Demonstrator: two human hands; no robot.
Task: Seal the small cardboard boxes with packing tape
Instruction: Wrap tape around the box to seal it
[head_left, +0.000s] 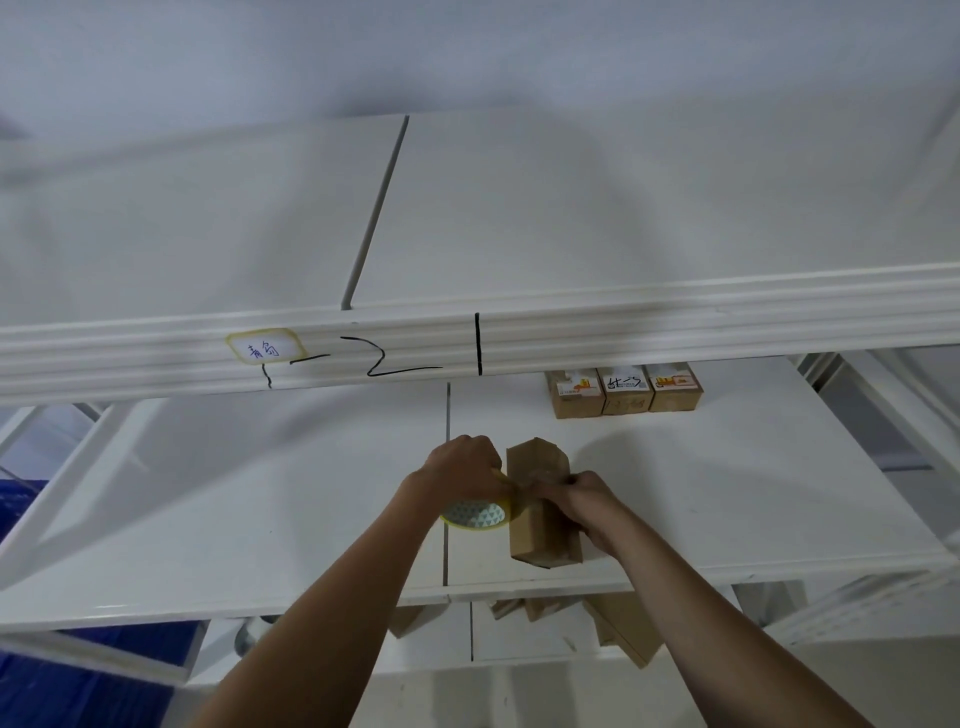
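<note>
Cardboard box (540, 499) between both hands; three labelled boxes (623, 391) stand behind.

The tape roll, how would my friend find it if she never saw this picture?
Look at the white middle shelf, under the rail with black scribbles. Two hands meet there at a tall brown box; the left hand grips the tape roll just left of it. It is the only round, yellow-rimmed thing with a patterned core.
</note>
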